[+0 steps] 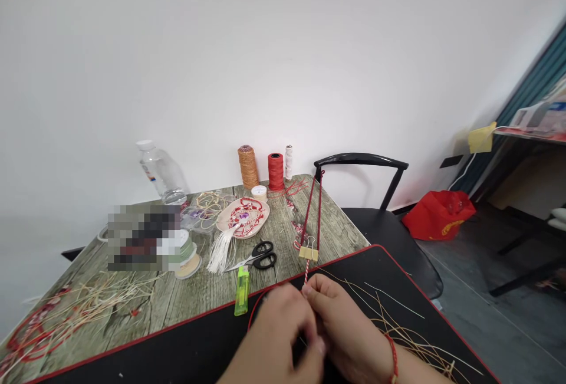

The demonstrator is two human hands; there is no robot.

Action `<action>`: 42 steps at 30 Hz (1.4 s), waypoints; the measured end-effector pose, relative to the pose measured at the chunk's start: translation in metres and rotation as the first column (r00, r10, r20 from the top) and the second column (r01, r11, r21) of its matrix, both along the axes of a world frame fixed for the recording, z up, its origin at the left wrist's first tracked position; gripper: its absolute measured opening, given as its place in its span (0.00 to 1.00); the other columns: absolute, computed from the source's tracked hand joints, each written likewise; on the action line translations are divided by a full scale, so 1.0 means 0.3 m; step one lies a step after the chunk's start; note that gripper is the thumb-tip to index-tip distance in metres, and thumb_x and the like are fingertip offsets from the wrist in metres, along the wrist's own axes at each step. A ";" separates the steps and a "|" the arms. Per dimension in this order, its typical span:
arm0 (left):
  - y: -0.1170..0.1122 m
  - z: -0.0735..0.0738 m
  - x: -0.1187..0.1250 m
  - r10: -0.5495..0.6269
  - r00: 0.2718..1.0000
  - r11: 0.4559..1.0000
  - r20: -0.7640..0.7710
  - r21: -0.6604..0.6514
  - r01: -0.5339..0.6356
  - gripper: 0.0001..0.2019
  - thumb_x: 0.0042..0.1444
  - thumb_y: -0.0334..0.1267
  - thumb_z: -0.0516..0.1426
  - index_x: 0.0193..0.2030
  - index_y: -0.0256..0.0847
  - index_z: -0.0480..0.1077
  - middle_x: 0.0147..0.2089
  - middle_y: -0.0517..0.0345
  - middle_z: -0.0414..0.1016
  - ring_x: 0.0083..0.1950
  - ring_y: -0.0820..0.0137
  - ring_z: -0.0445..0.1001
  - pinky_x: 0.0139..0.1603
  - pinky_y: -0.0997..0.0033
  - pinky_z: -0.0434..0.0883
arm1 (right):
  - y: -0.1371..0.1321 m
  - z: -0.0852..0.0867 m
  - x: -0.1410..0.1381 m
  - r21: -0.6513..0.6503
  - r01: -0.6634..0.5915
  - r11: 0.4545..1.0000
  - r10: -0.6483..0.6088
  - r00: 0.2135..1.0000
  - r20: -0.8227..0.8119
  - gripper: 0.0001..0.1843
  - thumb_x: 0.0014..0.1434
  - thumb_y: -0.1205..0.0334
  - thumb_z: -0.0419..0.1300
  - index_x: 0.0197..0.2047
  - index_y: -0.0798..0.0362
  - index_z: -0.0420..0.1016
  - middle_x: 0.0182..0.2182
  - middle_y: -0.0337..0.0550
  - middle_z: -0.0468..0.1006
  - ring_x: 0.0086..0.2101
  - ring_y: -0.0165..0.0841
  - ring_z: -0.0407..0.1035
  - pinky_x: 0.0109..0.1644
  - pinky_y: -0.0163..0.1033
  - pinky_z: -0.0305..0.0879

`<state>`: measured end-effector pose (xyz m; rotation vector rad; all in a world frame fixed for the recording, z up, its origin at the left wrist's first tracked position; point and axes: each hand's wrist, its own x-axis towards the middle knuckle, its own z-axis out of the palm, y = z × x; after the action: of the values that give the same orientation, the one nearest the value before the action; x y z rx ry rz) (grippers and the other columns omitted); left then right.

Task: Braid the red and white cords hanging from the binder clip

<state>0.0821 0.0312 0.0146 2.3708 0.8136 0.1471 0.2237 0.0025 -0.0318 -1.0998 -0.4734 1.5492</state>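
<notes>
Twisted red-and-white cord [305, 273] runs from a binder clip [308, 251] on the bench [194, 298] down into the person's hands, over a black desk mat [358, 266] with a red edge. Above the clip, 2 dark red strands [311, 213] stretch to the far side of the bench. The right hand [349, 325], with a red string bracelet [393, 359] at its wrist, has its fingers [312, 291] closed on the cord's lower end. The left hand [276, 337] sits tight against it, fingers curled inward, and I cannot tell what they grip. A thin red cord [255, 307] curves out beside that hand, and pale fibre strands [398, 328] fan across the mat.

The twist looks light and soft, with little stiffness, so it likely depends on tension from the clip and may loosen if released. The safest hold seems close to the working end, between fingertips.

Nearby lie a green lighter [242, 291], black-handled scissors [257, 257], a white tassel [221, 249] and a cord-filled plate [243, 217]. Behind them stand 3 spools, including a red one [275, 171].
</notes>
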 end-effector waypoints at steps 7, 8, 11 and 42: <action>0.079 -0.110 0.086 0.550 0.803 0.565 0.227 -0.810 -0.158 0.09 0.54 0.29 0.51 0.42 0.41 0.57 0.33 0.62 0.69 0.33 0.71 0.73 0.34 0.69 0.72 | 0.008 0.004 -0.015 0.014 0.017 1.000 -0.020 0.983 0.184 0.18 0.53 0.48 0.60 0.29 0.50 0.59 0.13 0.25 0.60 0.13 0.20 0.46 0.16 0.29 0.40; 0.073 -0.109 0.093 0.567 0.795 0.527 0.215 -0.836 -0.150 0.11 0.55 0.29 0.50 0.44 0.41 0.56 0.32 0.62 0.69 0.30 0.72 0.72 0.31 0.70 0.71 | 0.011 -0.002 -0.016 0.022 0.019 1.000 -0.023 0.979 0.201 0.17 0.52 0.48 0.60 0.29 0.50 0.59 0.13 0.25 0.60 0.13 0.20 0.48 0.16 0.29 0.42; 0.061 -0.097 0.106 0.578 0.795 0.530 0.184 -0.826 -0.194 0.12 0.56 0.28 0.49 0.47 0.41 0.53 0.28 0.66 0.68 0.21 0.76 0.66 0.21 0.77 0.63 | 0.016 -0.023 -0.016 0.038 0.010 0.999 -0.020 0.962 0.271 0.16 0.54 0.49 0.58 0.29 0.50 0.59 0.12 0.26 0.60 0.13 0.22 0.53 0.17 0.30 0.44; 0.025 -0.073 -0.064 0.042 0.953 0.932 -0.301 0.355 0.071 0.20 0.48 0.19 0.49 0.46 0.39 0.70 0.40 0.48 0.78 0.36 0.60 0.78 0.35 0.65 0.71 | 0.038 -0.023 0.052 -0.188 -0.172 0.967 0.236 0.327 0.915 0.05 0.52 0.71 0.53 0.29 0.52 0.68 0.10 0.32 0.64 0.14 0.27 0.59 0.19 0.31 0.51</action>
<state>0.0628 0.0387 -0.0073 2.7946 0.9815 -0.0878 0.2392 0.0139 -0.0387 -2.0250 -1.4172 0.9447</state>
